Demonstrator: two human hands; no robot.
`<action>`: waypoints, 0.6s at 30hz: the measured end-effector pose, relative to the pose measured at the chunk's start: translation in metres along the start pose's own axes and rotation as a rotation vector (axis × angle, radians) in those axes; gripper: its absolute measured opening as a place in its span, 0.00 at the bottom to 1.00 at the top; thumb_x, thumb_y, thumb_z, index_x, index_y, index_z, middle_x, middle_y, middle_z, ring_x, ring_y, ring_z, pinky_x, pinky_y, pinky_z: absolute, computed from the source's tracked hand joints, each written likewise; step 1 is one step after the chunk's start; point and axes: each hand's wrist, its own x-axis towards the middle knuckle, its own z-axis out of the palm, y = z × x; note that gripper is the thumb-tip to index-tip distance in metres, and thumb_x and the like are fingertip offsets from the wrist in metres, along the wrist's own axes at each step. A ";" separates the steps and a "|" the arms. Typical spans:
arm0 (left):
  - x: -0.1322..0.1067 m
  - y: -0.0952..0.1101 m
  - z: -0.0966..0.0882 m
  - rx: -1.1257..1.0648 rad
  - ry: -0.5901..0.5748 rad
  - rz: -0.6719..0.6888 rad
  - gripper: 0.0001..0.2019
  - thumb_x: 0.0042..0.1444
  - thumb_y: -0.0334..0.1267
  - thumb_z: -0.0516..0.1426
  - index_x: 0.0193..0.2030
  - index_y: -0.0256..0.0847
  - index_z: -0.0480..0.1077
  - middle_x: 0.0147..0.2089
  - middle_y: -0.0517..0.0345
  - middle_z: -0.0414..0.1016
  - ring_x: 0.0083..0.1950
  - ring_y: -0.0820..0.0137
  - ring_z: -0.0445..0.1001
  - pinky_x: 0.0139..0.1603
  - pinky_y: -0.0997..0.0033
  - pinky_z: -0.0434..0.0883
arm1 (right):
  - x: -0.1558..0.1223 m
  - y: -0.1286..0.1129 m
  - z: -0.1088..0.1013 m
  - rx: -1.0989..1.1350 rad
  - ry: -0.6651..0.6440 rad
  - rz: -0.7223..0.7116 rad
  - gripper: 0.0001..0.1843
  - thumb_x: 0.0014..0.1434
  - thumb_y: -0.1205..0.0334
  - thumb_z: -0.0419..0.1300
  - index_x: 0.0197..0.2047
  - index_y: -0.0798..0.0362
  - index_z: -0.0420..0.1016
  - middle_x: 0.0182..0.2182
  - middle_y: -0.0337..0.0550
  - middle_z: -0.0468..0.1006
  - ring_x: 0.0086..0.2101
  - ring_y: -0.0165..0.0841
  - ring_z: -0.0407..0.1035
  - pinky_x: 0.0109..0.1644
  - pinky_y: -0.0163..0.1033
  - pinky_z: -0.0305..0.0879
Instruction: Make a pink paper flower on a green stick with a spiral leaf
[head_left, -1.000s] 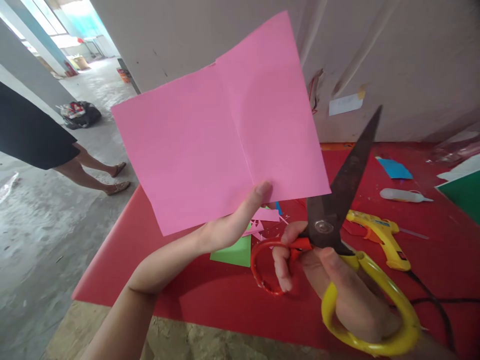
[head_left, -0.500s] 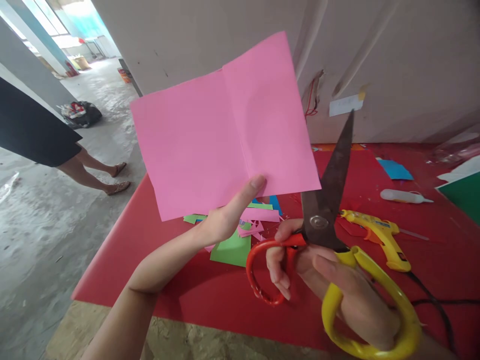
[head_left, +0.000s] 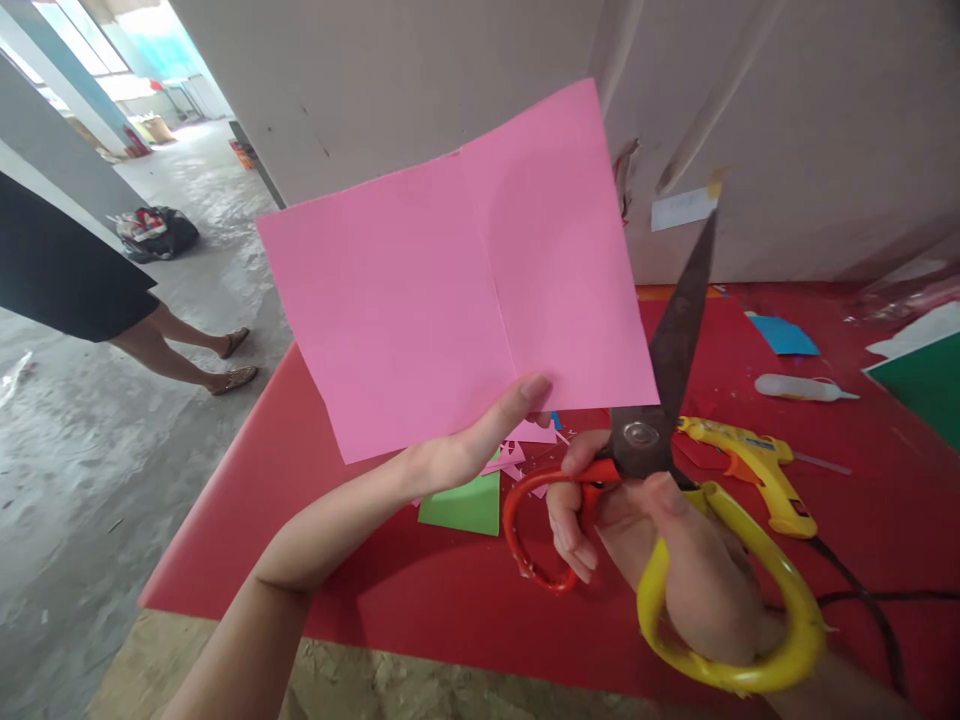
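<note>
My left hand (head_left: 465,450) pinches the lower edge of a creased pink paper sheet (head_left: 450,280), holding it up over the red table (head_left: 315,560). My right hand (head_left: 675,560) grips large scissors (head_left: 660,400) with one red and one yellow handle loop. Their dark blades are together and point up, just right of the sheet's right edge.
On the table lie a green paper piece (head_left: 465,505) with pink scraps, a yellow glue gun (head_left: 750,465) with a black cord, a white glue bottle (head_left: 799,387), blue paper (head_left: 784,335) and a dark green sheet (head_left: 926,385). Another person's legs (head_left: 180,350) stand at left on the concrete floor.
The pink sheet has shifted slightly right and down. The scissors swung from leaning right to nearly upright, close beside the sheet's right edge.
</note>
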 end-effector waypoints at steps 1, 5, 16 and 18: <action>0.000 0.001 0.001 -0.019 -0.017 -0.004 0.32 0.55 0.71 0.41 0.29 0.45 0.69 0.31 0.63 0.75 0.35 0.67 0.74 0.44 0.64 0.73 | 0.000 0.000 0.000 -0.009 0.017 0.000 0.23 0.56 0.36 0.56 0.34 0.49 0.62 0.17 0.33 0.65 0.17 0.25 0.55 0.19 0.33 0.51; 0.000 0.001 0.002 -0.022 0.031 0.019 0.29 0.57 0.68 0.44 0.27 0.45 0.70 0.31 0.64 0.75 0.35 0.69 0.75 0.43 0.67 0.72 | -0.002 0.001 -0.001 -0.012 0.034 0.046 0.23 0.57 0.37 0.57 0.33 0.50 0.61 0.15 0.32 0.64 0.14 0.22 0.51 0.17 0.31 0.47; 0.003 -0.011 -0.007 0.065 0.265 0.064 0.26 0.59 0.63 0.48 0.23 0.45 0.69 0.31 0.61 0.75 0.37 0.67 0.74 0.42 0.67 0.70 | -0.001 0.002 -0.005 0.079 -0.110 0.055 0.19 0.60 0.41 0.55 0.36 0.50 0.63 0.18 0.32 0.64 0.16 0.23 0.53 0.17 0.30 0.48; 0.003 -0.012 -0.009 0.071 0.252 0.063 0.27 0.59 0.63 0.46 0.24 0.45 0.69 0.31 0.60 0.74 0.36 0.67 0.72 0.40 0.66 0.70 | 0.000 0.000 -0.006 0.065 -0.155 0.046 0.18 0.60 0.42 0.55 0.36 0.50 0.65 0.21 0.35 0.65 0.20 0.25 0.57 0.22 0.33 0.55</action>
